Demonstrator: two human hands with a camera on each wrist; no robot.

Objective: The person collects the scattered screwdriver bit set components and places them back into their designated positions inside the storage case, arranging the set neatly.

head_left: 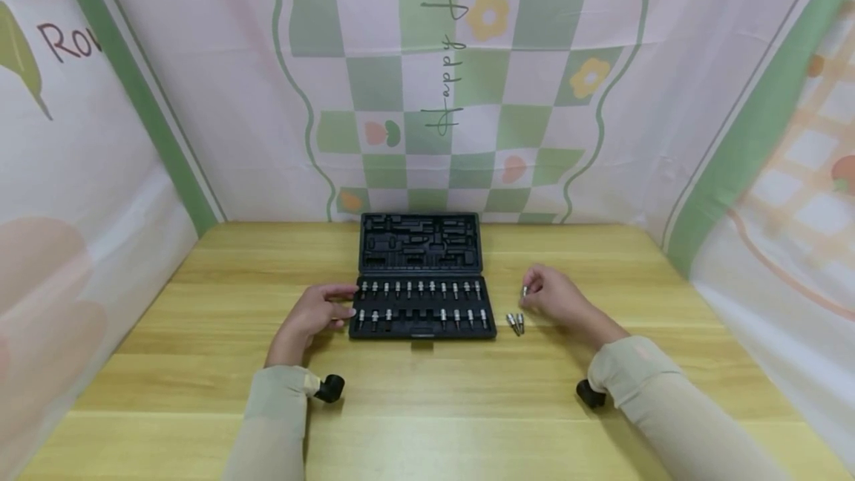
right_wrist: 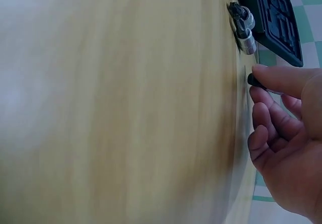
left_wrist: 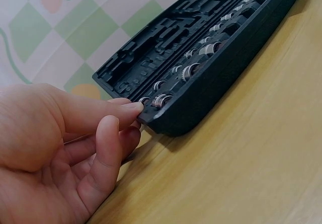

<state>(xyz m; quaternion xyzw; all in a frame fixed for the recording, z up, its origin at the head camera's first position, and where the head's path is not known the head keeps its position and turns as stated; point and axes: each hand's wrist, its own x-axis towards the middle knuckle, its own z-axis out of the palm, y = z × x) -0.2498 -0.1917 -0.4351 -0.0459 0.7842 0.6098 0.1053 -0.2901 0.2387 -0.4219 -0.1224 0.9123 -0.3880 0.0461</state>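
Observation:
A black case (head_left: 423,332) lies opened flat, with two rows of silver bit sockets (head_left: 409,289) in its near half; the front row has a gap in the middle. At the case's left edge, my left hand (head_left: 319,312) touches the side with the thumb and a fairly straight finger. Its thumb (left_wrist: 118,112) rests at the case corner in the left wrist view. To the right of the case, my right hand (head_left: 557,295) pinches a bit socket (right_wrist: 255,81) between thumb and forefinger, its dark tip showing. Two more bit sockets (head_left: 515,324) lie on the table beside that hand.
The case's lid (head_left: 421,242) leans back with moulded recesses inside. All this stands on a wooden table (head_left: 427,421). Patterned cloth (head_left: 427,80) hangs behind the table and along both sides.

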